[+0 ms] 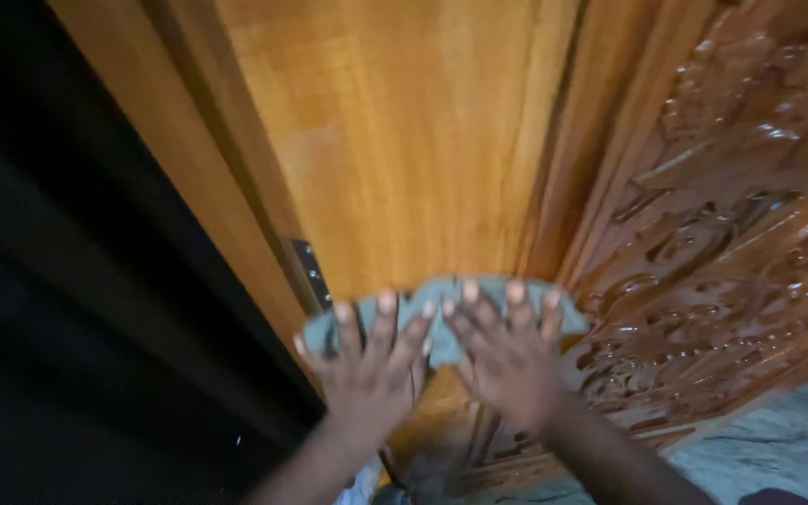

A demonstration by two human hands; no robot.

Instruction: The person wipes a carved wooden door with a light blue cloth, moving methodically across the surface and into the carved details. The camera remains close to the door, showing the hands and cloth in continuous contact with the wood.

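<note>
Head view: both hands press a grey-green cloth flat against a plain wooden door panel. The left hand lies spread wide on the cloth's left part, fingers fanned, palm down. The right hand is spread the same way on the right part, just beside the left. Neither hand grips; they pin the cloth by pressure alone. The cloth looks soft, thin and light, bunching a little under the fingers, so it likely slides easily on the glossy wood and is best held under flat palms or pinched at an edge. A carved panel lies to the right, a metal hinge to the left, beside a dark gap.
</note>
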